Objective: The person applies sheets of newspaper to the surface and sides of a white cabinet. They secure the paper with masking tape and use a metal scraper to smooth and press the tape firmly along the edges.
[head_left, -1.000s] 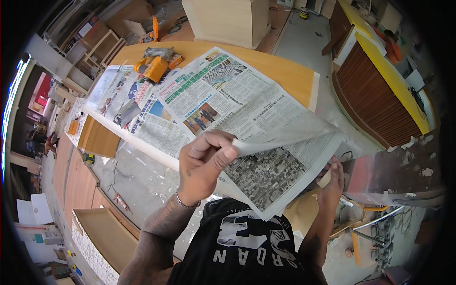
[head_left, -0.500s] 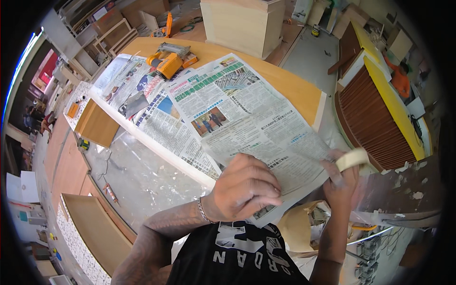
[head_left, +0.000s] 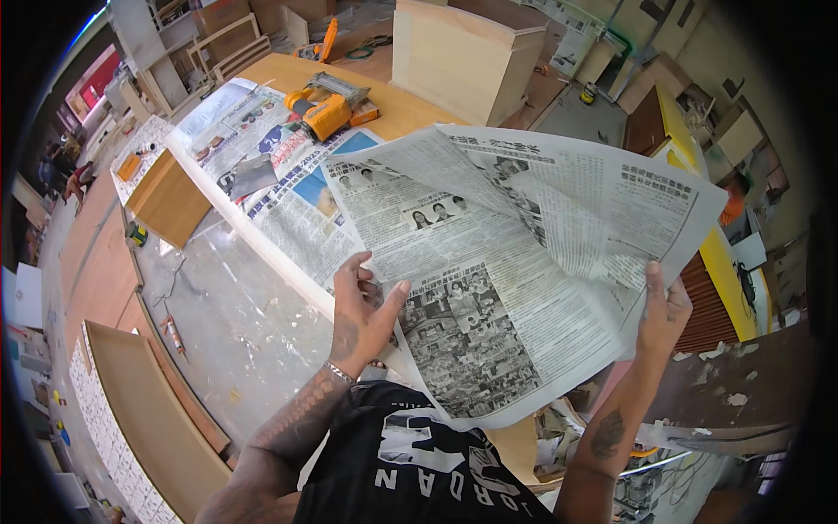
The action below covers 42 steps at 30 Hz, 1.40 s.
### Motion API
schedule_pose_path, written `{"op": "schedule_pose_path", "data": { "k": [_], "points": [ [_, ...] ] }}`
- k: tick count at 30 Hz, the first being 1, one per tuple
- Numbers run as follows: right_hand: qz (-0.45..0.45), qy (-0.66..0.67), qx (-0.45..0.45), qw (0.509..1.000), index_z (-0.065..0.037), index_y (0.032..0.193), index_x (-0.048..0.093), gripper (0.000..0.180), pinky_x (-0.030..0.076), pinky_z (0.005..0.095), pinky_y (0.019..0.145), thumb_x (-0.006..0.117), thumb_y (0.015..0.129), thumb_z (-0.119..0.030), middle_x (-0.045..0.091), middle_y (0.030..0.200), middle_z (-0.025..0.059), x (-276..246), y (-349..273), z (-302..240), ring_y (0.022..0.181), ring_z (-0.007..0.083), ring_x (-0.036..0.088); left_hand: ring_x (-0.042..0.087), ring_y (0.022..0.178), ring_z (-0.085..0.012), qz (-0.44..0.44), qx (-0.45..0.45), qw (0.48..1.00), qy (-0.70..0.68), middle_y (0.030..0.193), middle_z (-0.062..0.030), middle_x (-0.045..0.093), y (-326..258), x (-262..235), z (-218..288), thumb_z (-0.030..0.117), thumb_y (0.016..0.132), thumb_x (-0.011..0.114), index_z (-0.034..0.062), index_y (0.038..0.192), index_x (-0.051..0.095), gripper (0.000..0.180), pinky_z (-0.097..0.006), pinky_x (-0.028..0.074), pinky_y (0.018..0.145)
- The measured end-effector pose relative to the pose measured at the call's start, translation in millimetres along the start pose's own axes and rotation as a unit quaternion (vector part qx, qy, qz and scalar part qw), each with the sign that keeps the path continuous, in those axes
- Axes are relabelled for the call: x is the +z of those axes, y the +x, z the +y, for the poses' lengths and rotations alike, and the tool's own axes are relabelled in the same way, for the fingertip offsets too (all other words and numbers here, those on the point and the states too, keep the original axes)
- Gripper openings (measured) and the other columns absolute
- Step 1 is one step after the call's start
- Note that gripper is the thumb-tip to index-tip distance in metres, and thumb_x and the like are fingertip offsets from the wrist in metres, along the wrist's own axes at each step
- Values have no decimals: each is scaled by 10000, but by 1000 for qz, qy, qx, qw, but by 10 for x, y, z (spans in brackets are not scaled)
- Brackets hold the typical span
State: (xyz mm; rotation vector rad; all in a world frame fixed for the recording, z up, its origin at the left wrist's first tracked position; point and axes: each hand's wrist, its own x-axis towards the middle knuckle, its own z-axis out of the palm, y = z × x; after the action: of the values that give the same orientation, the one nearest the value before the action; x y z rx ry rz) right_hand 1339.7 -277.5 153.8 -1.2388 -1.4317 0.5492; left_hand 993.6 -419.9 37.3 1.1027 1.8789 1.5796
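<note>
A large newspaper sheet (head_left: 489, 231) is lifted in front of me, its upper right part folding and bulging. My right hand (head_left: 663, 313) grips its right edge, with the thumb on the near face. At the sheet's left edge is my left hand (head_left: 362, 306), thumb and fingers apart, seemingly holding nothing. Other newspaper sheets (head_left: 292, 188) lie spread on the curved wooden board beneath. An orange and grey nail gun (head_left: 323, 113) rests on top of them at the far end. The tape roll seen earlier by my right hand is not visible now.
A pale wooden cabinet (head_left: 463, 65) stands beyond the board. To the left are a wooden box (head_left: 168, 199), a caulking tube (head_left: 174, 334) on the floor and a long curved panel (head_left: 153, 410). A yellow-topped slatted counter (head_left: 724, 284) stands right, with a person (head_left: 733, 201) behind it.
The newspaper sheet has been raised off the others and turned, showing a different printed side. My left hand has moved left and opened; my right hand has moved slightly right and up.
</note>
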Motion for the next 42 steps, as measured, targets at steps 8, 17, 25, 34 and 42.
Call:
{"op": "schedule_pose_path", "data": {
  "k": [8, 17, 25, 34, 42],
  "points": [
    [43, 95, 78, 991, 104, 1215, 646, 458, 489, 290, 933, 695, 981, -287, 697, 1150, 138, -158, 162, 183, 1001, 177, 637, 633, 979, -188, -24, -65, 997, -30, 1206, -123, 445, 250, 174, -84, 76, 842, 810, 9, 1421, 371, 730, -321, 579, 816],
    [87, 210, 258, 939, 110, 1214, 605, 379, 527, 361, 930, 648, 978, -183, 655, 1216, 183, -654, 128, 989, 1058, 259, 655, 608, 851, -114, 32, -75, 989, -125, 1082, -69, 644, 717, -37, -112, -22, 773, 785, -17, 1189, 608, 452, -252, 535, 747],
    [89, 251, 278, 923, 92, 1288, 591, 429, 470, 344, 1004, 714, 933, -117, 641, 1277, 158, -464, -865, 1507, 1133, 224, 615, 615, 861, -129, 16, -61, 996, -63, 1116, -66, 640, 894, -546, -294, -23, 796, 757, -18, 1196, 601, 429, -265, 532, 778],
    [22, 32, 115, 993, 18, 1122, 707, 300, 501, 320, 919, 784, 855, -96, 730, 1058, 97, -300, -710, 321, 973, 188, 660, 608, 840, -115, 6, -56, 998, -11, 995, -88, 665, 953, -330, -381, -14, 802, 768, -7, 1173, 621, 399, -241, 505, 760],
    [-367, -169, -403, 821, -109, 832, 686, 84, 513, 378, 610, 728, 773, -151, 547, 781, 26, 516, -1206, -394, 741, 226, 605, 624, 924, -132, 2, -27, 999, -24, 1063, -98, 679, 971, -93, -338, 86, 883, 743, -25, 1143, 640, 300, -278, 522, 806]
  ]
}}
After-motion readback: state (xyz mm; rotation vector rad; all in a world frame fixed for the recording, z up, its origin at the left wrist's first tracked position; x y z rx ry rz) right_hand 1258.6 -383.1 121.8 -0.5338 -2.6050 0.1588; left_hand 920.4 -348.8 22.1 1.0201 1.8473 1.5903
